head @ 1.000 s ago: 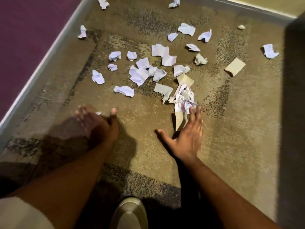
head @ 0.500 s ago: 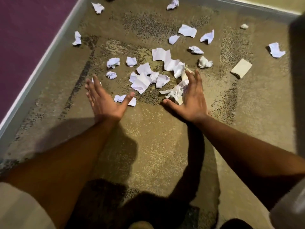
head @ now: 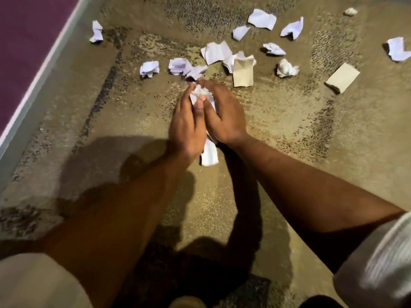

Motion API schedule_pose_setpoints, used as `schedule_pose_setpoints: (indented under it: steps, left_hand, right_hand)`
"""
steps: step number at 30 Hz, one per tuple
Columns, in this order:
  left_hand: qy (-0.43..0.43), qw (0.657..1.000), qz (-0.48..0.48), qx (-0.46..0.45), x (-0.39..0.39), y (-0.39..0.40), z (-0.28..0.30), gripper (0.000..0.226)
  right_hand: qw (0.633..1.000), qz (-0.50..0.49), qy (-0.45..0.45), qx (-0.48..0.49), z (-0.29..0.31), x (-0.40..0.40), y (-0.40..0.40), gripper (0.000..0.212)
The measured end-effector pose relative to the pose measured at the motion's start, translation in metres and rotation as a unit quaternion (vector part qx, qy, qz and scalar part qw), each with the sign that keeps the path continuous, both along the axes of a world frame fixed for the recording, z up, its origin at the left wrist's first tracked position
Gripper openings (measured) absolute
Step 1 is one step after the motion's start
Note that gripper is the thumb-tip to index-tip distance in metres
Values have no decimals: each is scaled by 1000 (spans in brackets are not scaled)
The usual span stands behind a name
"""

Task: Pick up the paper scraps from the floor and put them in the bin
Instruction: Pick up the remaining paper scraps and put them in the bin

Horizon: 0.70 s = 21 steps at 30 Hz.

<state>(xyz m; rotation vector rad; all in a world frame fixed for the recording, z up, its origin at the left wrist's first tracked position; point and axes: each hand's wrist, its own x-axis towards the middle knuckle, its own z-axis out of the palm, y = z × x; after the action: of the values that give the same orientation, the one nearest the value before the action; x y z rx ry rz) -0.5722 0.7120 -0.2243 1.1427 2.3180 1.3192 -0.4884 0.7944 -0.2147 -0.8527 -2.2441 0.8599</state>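
My left hand (head: pixel 186 127) and my right hand (head: pixel 224 116) press together over the carpet, cupping a bunch of white paper scraps (head: pixel 200 94) between the palms. One white scrap (head: pixel 209 155) sticks out below the wrists. More crumpled white scraps lie beyond the hands: one (head: pixel 149 68) to the left, one (head: pixel 215 52) flat in the middle, one (head: pixel 287 68) balled to the right. A tan folded piece (head: pixel 242 73) stands just past my right fingertips. No bin is in view.
The floor is a worn brown patterned carpet (head: pixel 278 134). A purple surface with a pale edge strip (head: pixel 40 76) runs along the left. Another tan card (head: pixel 342 77) and further white scraps (head: pixel 398 48) lie at the right and far side. My shoe tip (head: pixel 186 302) shows at the bottom.
Both hands swept inward from apart and now close together on the gathered scraps. The central pile that lay between them is mostly inside the hands.
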Motion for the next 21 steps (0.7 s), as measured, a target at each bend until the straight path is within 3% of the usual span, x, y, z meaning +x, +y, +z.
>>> schedule_pose_setpoints:
  steps: [4,7,10,13,15,17,19,21]
  left_hand:
    - [-140,980,132,51,38,17,0,57]
    - [-259,942,188,96,54,19,10,53]
    - [-364,896,225,116,72,18,24,45]
    - [-386,883,246,106,88,12,38,46]
    - [-453,850,216,159,98,12,47,40]
    - [-495,817,201,215,111,2,61,40]
    - [-501,811,216,211,121,-4,68,40]
    - [-491,808,250,210,131,-15,82,37]
  right_hand:
    - [989,-34,77,-121,6,3,-7,42]
    - [945,-65,164,-277,14,7,-22,37]
    - [862,-110,246,-429,18,15,-30,28]
    - [767,-140,308,-545,17,30,-35,25]
    - [689,-132,349,-621,18,40,-41,25]
    - [633,-126,366,-671,25,53,-52,27]
    - [625,-125,362,-681,25,60,-59,29]
    - [658,-131,341,-659,35,70,-68,29]
